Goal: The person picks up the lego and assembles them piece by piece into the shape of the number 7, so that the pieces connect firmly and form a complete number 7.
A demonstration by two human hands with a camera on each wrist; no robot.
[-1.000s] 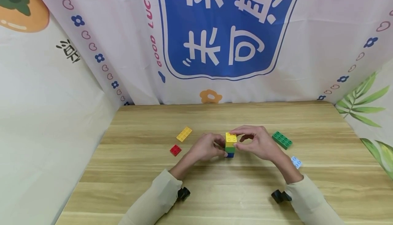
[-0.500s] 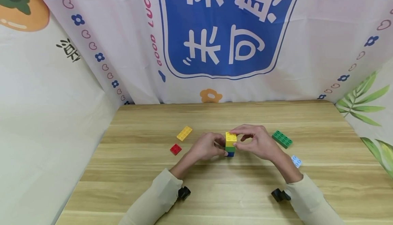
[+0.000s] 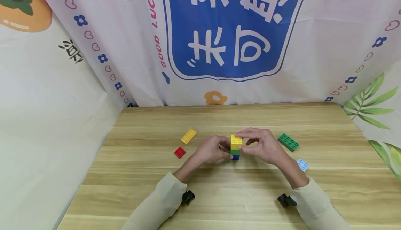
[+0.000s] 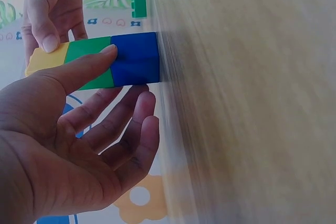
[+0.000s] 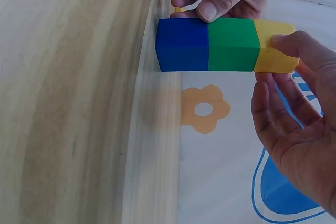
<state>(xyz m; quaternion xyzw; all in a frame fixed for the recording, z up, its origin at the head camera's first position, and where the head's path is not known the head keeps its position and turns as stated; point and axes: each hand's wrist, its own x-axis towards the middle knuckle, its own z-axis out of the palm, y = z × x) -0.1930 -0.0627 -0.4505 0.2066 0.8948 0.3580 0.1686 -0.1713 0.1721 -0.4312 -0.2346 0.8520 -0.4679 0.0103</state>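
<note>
An upright stack of three toy building bricks stands on the wooden table between both hands. Its blue brick (image 5: 182,44) is at the bottom, a green brick (image 5: 233,44) in the middle and a yellow brick (image 3: 236,142) on top. The left hand (image 3: 213,150) grips the lower stack from the left; in the left wrist view its thumb lies over the green brick at the seam with the blue one. From the right, the right hand (image 3: 261,145) pinches the yellow brick, its thumb on the near face and a finger at the top.
On the wooden table (image 3: 219,195), a flat yellow brick (image 3: 188,136) and a small red brick (image 3: 180,152) lie left of the hands. To the right are a long green brick (image 3: 288,142) and a light blue brick (image 3: 302,165), the latter partly behind the right forearm. A printed cloth (image 3: 188,94) hangs behind the table.
</note>
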